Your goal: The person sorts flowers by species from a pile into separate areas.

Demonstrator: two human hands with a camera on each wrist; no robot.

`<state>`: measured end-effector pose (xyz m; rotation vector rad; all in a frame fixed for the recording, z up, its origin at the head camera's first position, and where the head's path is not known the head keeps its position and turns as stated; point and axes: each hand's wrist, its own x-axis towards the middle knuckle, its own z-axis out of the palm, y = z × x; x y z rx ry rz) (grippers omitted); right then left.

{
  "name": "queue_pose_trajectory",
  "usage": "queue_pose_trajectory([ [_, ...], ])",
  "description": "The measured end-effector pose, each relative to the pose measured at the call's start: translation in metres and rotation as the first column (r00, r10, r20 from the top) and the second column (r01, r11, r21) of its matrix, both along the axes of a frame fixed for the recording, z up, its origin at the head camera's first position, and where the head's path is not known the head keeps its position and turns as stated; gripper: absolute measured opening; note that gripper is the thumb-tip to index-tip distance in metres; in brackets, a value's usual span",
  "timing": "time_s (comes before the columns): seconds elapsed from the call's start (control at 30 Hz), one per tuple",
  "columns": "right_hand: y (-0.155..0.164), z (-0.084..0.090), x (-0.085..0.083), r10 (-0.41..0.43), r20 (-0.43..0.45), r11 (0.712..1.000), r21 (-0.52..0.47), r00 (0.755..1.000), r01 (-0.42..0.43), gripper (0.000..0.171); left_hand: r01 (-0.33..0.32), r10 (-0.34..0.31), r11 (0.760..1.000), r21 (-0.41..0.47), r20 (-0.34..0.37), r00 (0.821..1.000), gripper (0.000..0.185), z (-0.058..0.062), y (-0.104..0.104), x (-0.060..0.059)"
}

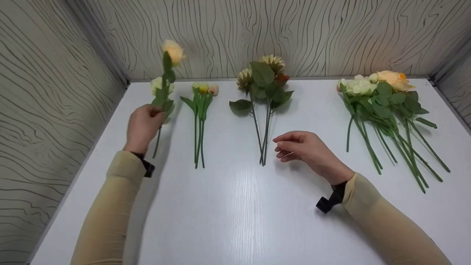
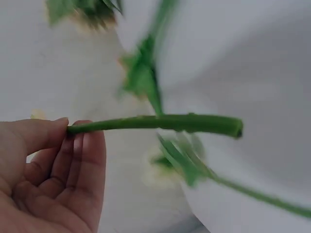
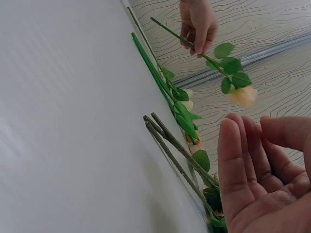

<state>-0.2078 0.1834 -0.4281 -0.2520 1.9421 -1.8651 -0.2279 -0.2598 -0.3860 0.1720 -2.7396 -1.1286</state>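
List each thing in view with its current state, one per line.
Left hand: grips the peach rose stem.
Peach rose: lifted, upright.
Right hand: open, holds nothing.
Bud stems: lying flat.
Dahlia stems: lying flat.
Mixed flower pile: lying flat on the white table.

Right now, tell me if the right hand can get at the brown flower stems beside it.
Probably yes. The right hand hovers empty and relaxed just right of the brown flower stems, with only bare table between them.
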Motion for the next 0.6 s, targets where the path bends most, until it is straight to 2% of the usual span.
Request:
queue_pose_trajectory([
  [0.1,0.0,0.001,0.0,0.006,-0.001,1.0,0.002,1.0,-0.006,0.047,-0.078,0.079,0.996,-0.041,0.032,0.996,0.033,-0.007,-0.035,0.004],
  [0.23,0.001,0.003,0.0,0.005,-0.011,1.0,0.008,1.0,-0.005,0.045,-0.138,0.145,0.988,-0.075,0.101,0.984,0.035,-0.016,-0.062,0.004],
  [0.37,0.003,0.006,0.0,-0.008,-0.011,1.0,0.01,1.0,0.008,0.043,-0.158,0.167,0.985,-0.061,0.168,0.972,0.035,-0.024,-0.073,0.001],
  [0.6,0.002,0.007,0.002,-0.004,-0.017,1.0,0.007,1.0,0.004,0.041,-0.198,0.215,0.974,-0.108,0.188,0.958,0.031,-0.034,-0.076,-0.004],
])
